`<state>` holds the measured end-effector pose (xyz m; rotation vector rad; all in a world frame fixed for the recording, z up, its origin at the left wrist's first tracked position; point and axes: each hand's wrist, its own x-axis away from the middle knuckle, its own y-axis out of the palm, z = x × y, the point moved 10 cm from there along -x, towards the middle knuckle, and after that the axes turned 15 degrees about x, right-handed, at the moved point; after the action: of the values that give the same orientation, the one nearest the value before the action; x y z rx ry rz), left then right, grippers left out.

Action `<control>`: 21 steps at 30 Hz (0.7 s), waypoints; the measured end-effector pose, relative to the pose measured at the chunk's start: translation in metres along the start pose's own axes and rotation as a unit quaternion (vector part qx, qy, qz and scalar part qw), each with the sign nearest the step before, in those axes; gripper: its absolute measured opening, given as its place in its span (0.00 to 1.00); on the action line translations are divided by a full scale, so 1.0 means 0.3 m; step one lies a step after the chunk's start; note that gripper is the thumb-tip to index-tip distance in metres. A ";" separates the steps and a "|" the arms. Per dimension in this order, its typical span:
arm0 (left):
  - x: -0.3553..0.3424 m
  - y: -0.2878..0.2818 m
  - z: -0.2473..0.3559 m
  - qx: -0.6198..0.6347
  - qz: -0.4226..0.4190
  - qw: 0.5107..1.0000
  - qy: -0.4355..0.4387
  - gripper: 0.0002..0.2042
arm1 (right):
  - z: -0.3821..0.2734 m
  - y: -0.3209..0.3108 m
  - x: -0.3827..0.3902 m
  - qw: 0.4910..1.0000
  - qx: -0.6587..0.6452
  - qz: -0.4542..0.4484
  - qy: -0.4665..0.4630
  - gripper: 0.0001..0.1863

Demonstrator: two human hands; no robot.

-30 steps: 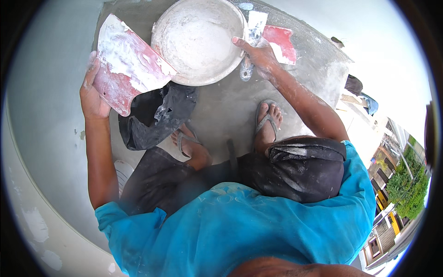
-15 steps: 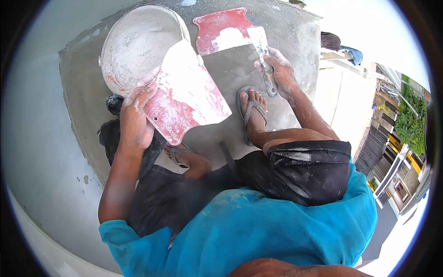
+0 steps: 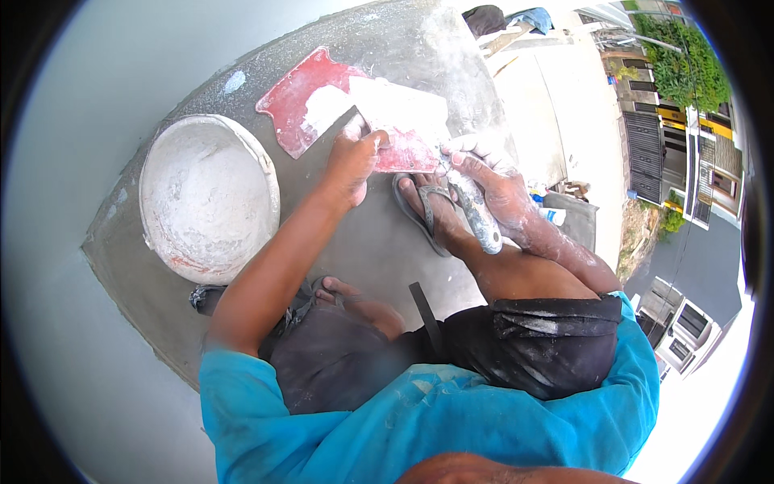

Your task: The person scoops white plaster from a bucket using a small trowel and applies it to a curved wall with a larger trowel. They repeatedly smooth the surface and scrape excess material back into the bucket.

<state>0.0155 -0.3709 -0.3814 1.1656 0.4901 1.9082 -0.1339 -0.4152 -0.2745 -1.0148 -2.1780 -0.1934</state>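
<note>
My left hand grips a pink plastering board smeared with thick white paste. My right hand is closed round the handle of a paste-caked putty knife, whose upper end is at the held board's right edge. A second red board, also marked with white, lies on the concrete just beyond, partly hidden by the held one. To the left stands a round, paste-coated basin.
Crumpled black plastic is partly behind my left arm. My sandalled feet are on the concrete floor. A pale wall curves along the left. Dark and blue cloths, small items, houses and greenery appear at the right.
My right hand has picked up the putty knife. My left hand has brought the board rightward to the knife. The view has turned, shifting the basin toward the lower left.
</note>
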 end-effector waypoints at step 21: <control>-0.075 -0.238 -0.134 -0.268 0.124 0.954 -0.059 0.15 | 0.431 -0.039 -0.215 0.911 -0.342 -0.219 0.072 0.20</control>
<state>0.0178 -0.3441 -0.4618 0.9952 -0.2467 1.9912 -0.1846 -0.4098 -0.4101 -0.7962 -2.2047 -1.2724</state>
